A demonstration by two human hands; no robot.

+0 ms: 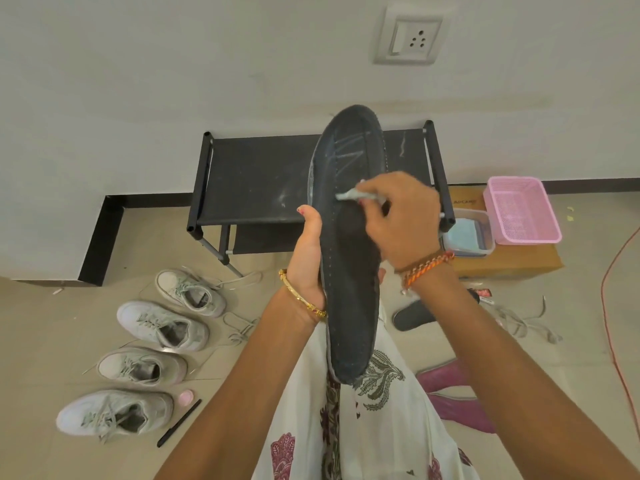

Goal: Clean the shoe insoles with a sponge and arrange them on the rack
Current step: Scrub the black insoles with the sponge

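Observation:
A long dark insole (pixel 349 306) with pale scribble marks near its toe stands upright in front of me. My left hand (pixel 308 251) grips its left edge at mid-length. My right hand (pixel 398 216) pinches a small pale sponge (pixel 349 195) and presses it on the insole's middle. Behind stands the black shoe rack (pixel 256 178), its top shelf streaked with white. A second dark insole (pixel 415 315) lies on the floor at the right, partly hidden by my right arm.
Several pale sneakers (pixel 162 325) lie in a row on the floor at left, with a black pen (pixel 178 423) beside them. A pink basket (pixel 521 209) and a clear tub (pixel 467 237) sit on a cardboard box (pixel 512 263). Loose laces (pixel 519 323) and an orange cable (pixel 613 334) lie right.

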